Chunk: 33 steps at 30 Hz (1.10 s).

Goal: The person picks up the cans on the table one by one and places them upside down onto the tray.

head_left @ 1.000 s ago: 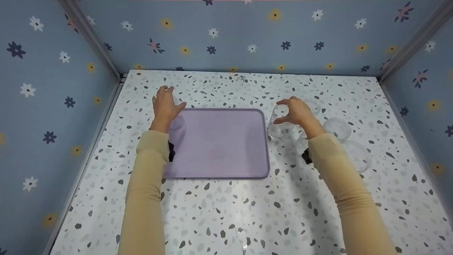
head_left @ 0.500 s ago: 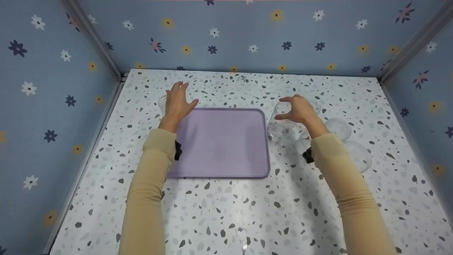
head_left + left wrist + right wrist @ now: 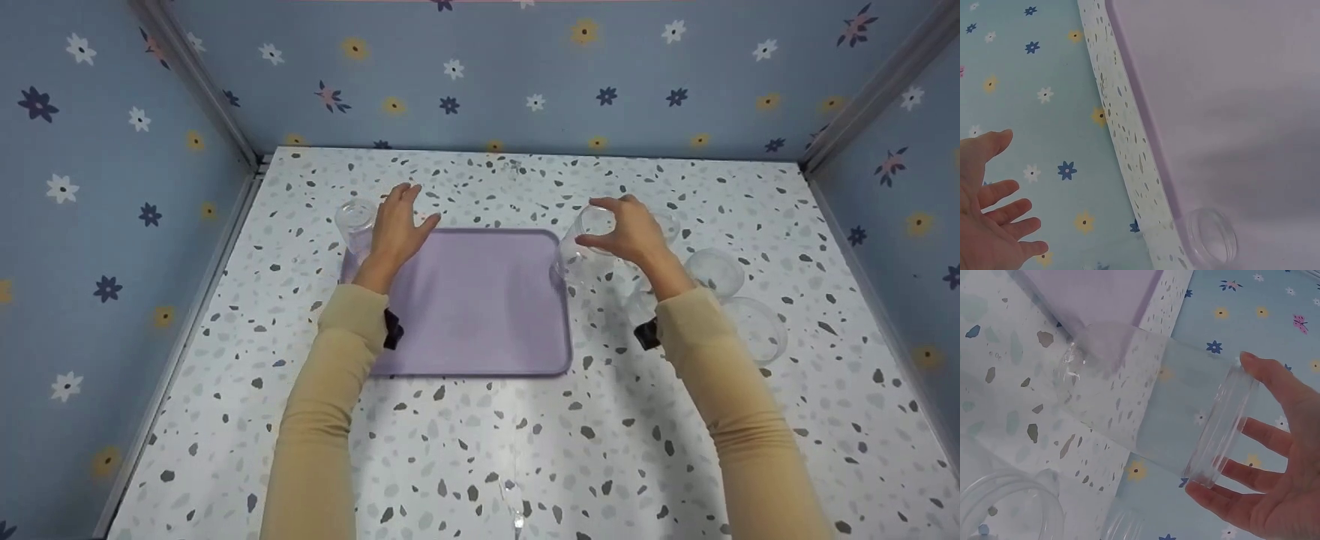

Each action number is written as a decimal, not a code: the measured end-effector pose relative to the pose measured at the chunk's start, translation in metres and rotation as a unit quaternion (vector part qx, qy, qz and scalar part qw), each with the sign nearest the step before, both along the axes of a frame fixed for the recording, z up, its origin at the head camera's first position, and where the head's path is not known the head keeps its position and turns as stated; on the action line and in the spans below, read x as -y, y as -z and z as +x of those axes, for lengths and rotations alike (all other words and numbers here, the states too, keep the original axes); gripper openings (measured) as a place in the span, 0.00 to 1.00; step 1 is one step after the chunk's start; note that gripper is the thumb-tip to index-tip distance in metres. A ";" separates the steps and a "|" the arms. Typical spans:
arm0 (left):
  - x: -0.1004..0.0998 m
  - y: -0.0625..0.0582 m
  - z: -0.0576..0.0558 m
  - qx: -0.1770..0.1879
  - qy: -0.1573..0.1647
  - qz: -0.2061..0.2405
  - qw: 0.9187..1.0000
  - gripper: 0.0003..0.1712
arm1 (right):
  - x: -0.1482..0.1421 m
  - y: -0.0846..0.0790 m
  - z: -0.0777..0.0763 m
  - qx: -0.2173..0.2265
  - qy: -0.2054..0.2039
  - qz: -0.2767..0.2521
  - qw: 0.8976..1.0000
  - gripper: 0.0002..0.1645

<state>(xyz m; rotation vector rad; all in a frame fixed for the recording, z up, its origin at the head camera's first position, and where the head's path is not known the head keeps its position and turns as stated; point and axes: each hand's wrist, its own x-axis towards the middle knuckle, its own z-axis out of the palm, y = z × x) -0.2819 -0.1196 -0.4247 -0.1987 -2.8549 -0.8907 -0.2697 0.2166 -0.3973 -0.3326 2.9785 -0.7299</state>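
Note:
My right hand [image 3: 634, 232] holds a clear, wide-mouthed jar [image 3: 1129, 394] by its thick rim, thumb on one side and fingers on the other. In the head view the jar's lower end overlaps the right edge of the lilac tray [image 3: 465, 300]. My left hand [image 3: 397, 232] is over the tray's far left part, fingers spread and holding nothing. Just left of it, a second clear jar [image 3: 354, 216] stands at the tray's far left corner. The left wrist view shows this jar's round rim [image 3: 1213, 236] low in the picture, apart from the fingers.
Several other clear vessels stand right of the tray, among them a round one [image 3: 715, 274] and a wider one [image 3: 757, 330] beside my right forearm. A small shiny clear strip [image 3: 514, 506] lies near the front. Flowered panels [image 3: 525, 75] border the speckled table [image 3: 450, 442].
My left hand has moved right, away from the left jar, which now shows more fully. My right hand has brought its jar slightly left, from beside the tray to over its edge.

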 end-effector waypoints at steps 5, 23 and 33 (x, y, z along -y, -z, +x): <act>-0.007 0.006 0.002 0.002 -0.003 0.028 1.000 0.31 | 0.004 0.002 0.003 -0.040 0.003 -0.042 0.998 0.41; -0.026 0.027 0.011 0.009 0.022 0.112 0.993 0.30 | 0.025 0.016 0.017 -0.139 0.024 -0.199 0.970 0.37; -0.040 0.033 0.014 0.001 0.035 0.171 0.985 0.30 | 0.036 0.017 0.026 -0.164 0.011 -0.259 0.952 0.35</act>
